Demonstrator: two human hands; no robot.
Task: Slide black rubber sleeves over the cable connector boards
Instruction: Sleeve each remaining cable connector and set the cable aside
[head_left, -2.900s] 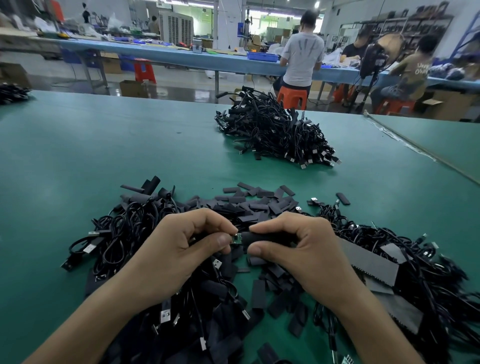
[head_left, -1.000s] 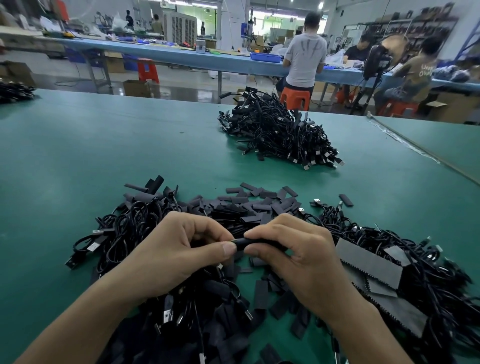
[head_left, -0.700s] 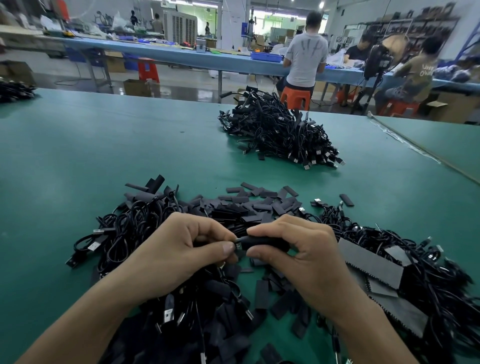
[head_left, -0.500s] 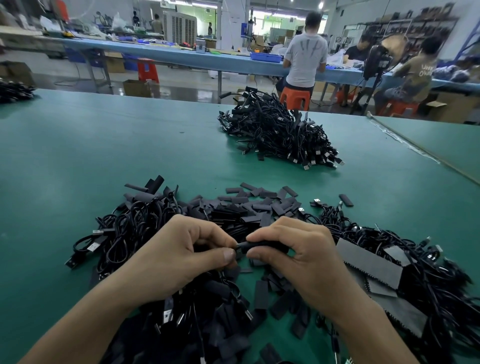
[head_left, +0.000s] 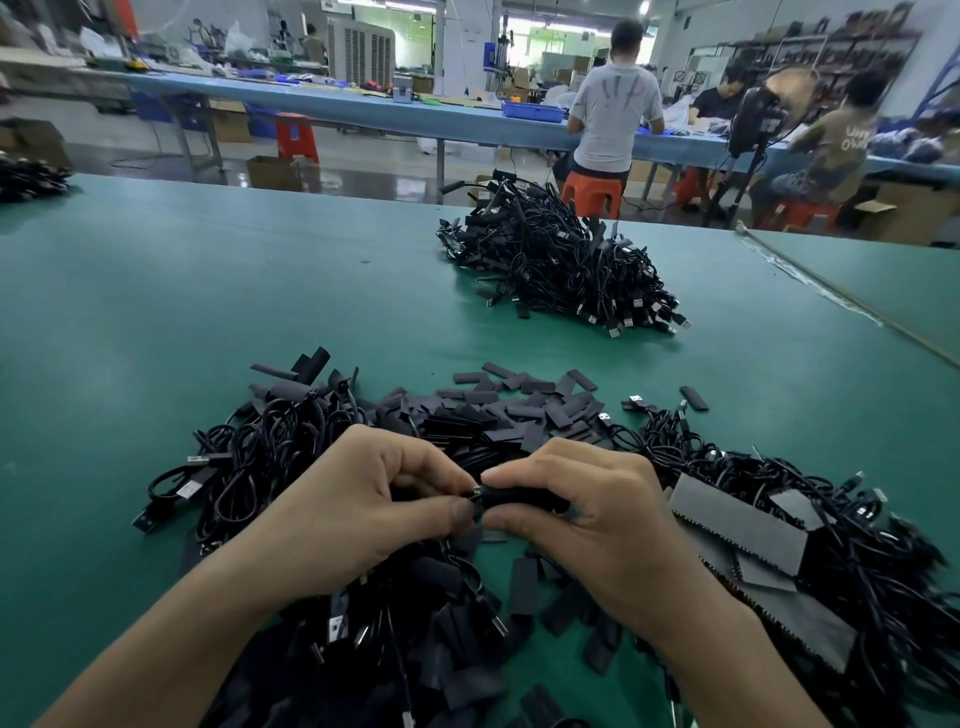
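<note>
The right hand (head_left: 587, 514) is pinching a black sleeve (head_left: 519, 499) between thumb and curled fingers. The left hand (head_left: 363, 514) is pinching the cable end (head_left: 474, 492) against it, just on the near side of the loose sleeve pile (head_left: 498, 410) on the table (head_left: 208, 291). The green board that was showing between the hands seconds ago is now hiding inside the sleeve, so this piece is probably nearing fully seated.

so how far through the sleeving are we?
Probably done: the far pile of cables, set apart across the table. In hand: the right hand grips one black sleeve, and the left hand pinches the cable end at its mouth. Hardly anything sticks out, so this one looks nearly seated. Left: plenty, judging by the near tangle of cables and the loose sleeves scattered beside it.
</note>
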